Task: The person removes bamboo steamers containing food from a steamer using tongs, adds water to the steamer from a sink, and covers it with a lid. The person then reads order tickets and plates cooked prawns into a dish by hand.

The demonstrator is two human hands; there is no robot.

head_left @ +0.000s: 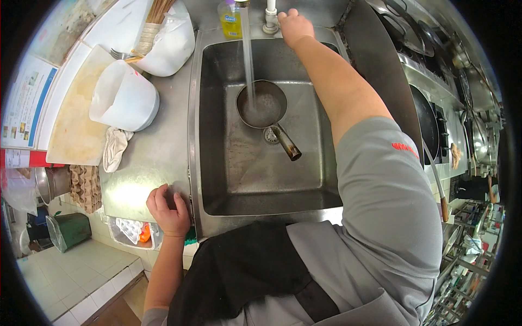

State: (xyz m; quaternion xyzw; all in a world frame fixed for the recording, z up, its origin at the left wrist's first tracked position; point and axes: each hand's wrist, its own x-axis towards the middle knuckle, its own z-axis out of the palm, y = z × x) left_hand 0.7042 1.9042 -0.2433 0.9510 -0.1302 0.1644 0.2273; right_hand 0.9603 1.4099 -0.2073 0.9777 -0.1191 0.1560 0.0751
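Inside the steel sink (283,204) a small saucepan (262,108) sits beside the drain, its short handle pointing to the lower right. Water runs from the faucet (244,32) at the top straight into the pan. My right hand (295,28) reaches over the sink's far edge, just right of a white pipe fitting (270,22). Its fingers are curled, and whatever they grip is hidden. On the counter's front edge, left of the sink, rests my left hand (169,213), fingers loosely bent and thumb apart, holding nothing.
A yellow soap bottle (231,23) stands behind the sink. Left on the steel counter (155,146) are a white tub (124,100), a second white container (173,49) with a fork and sticks, a cloth (115,149) and a cutting board (68,127). A metal partition (375,60) rises at right.
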